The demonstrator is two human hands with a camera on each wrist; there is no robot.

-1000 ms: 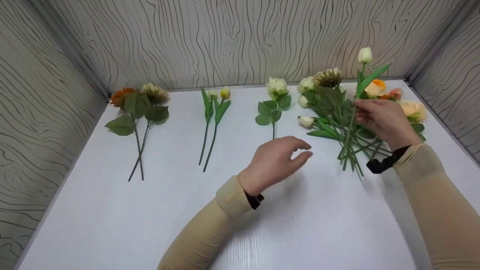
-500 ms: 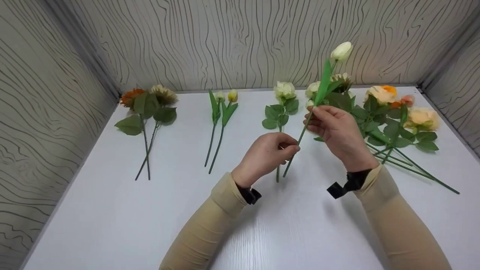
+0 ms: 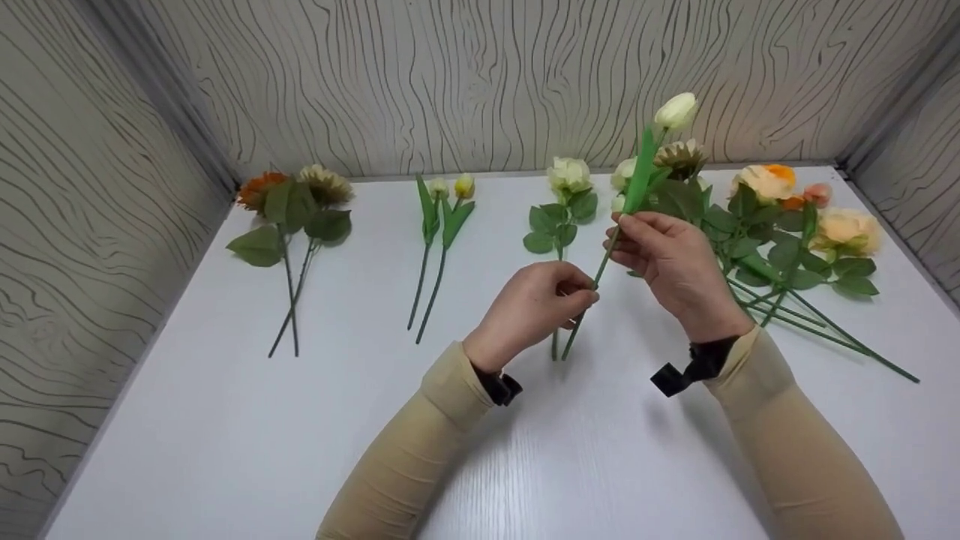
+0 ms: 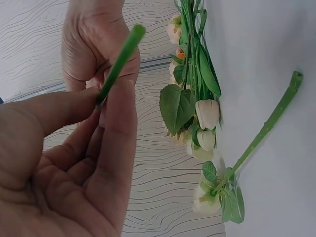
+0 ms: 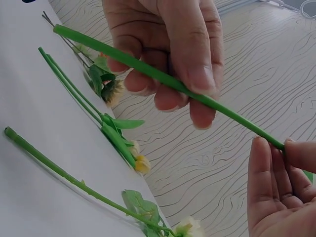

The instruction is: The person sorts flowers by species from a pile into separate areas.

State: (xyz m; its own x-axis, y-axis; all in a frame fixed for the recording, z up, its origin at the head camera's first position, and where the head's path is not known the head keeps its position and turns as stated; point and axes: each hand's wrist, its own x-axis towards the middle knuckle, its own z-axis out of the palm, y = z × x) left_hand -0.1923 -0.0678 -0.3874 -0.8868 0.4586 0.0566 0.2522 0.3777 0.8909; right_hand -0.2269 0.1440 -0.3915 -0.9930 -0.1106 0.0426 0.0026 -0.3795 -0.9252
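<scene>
A white tulip point(image 3: 676, 111) is held up at a slant, its green leaf just above the right hand point(image 3: 679, 274). Thumb and fingers of that hand pinch the upper stem. Lower on the same stem, the left hand point(image 3: 529, 311) pinches it between thumb and index finger. In the left wrist view the cut end of the stem point(image 4: 129, 47) sticks out past the left fingertips. The right wrist view shows the stem point(image 5: 158, 74) running between both hands. Behind the left hand, a white rose point(image 3: 568, 175) lies on the table, its stem partly covered.
On the white table point(image 3: 225, 450), an orange flower point(image 3: 260, 190) and a cream flower point(image 3: 327, 186) lie crossed at left. Beside them are a small white tulip point(image 3: 439, 188) and a yellow tulip point(image 3: 465, 186). A pile with peach roses point(image 3: 846, 231) lies at right, behind the right forearm.
The right hand has brought the white tulip leftward from the pile. The left hand, empty at first, has closed on its lower stem. Over the last half second the tulip has dipped slightly.
</scene>
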